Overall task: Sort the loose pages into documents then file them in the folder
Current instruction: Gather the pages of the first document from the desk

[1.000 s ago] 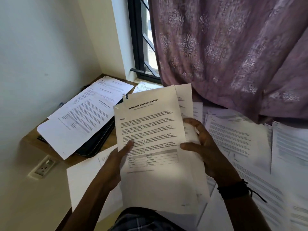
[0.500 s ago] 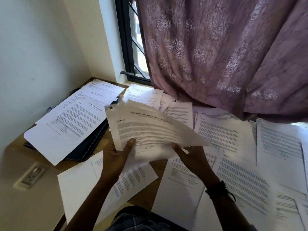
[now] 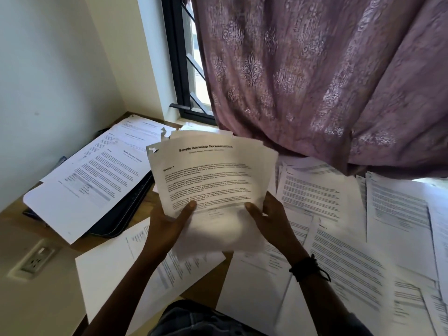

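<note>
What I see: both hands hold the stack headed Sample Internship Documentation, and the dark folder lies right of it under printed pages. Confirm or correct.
Wrong side: the head view shows the dark folder left of the stack, not right. The rest holds: left hand and right hand both hold the stack, and printed pages cover the folder.

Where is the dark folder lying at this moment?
In the head view, the dark folder lies at the table's left, beside the wall, mostly under printed pages and left of the held stack.
</note>
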The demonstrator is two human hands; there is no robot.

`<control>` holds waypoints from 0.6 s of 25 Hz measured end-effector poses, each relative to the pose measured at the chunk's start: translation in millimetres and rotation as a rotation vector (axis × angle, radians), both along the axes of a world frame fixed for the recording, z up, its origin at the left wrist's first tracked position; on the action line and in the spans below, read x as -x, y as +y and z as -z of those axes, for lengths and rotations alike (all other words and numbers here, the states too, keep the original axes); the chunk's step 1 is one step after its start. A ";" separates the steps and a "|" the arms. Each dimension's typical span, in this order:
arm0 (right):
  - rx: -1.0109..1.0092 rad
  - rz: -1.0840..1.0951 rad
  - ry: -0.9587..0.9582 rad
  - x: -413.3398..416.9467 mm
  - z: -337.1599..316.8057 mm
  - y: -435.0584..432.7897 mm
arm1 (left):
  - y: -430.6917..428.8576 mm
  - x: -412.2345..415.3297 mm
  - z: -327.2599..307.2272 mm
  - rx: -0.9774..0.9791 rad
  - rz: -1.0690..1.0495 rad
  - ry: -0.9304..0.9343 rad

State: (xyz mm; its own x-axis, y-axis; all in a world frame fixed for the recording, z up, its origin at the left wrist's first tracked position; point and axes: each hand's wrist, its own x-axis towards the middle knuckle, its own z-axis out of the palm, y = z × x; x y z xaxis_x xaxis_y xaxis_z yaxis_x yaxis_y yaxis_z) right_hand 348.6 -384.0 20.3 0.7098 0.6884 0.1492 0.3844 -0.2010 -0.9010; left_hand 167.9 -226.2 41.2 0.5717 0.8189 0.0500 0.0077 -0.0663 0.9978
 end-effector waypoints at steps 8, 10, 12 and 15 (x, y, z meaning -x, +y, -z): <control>0.155 -0.145 0.160 -20.5 -9.6 4.3 | 9.4 -2.2 3.1 0.136 0.039 0.041; 0.143 -0.023 0.242 -42.7 -2.0 9.5 | 9.2 -2.4 1.8 0.125 -0.026 0.034; 0.160 0.172 0.256 -71.3 13.1 13.8 | 10.8 -1.2 1.2 0.139 -0.073 0.018; 0.319 0.296 0.202 -105.9 31.3 23.9 | 13.3 2.5 1.8 0.128 -0.087 0.038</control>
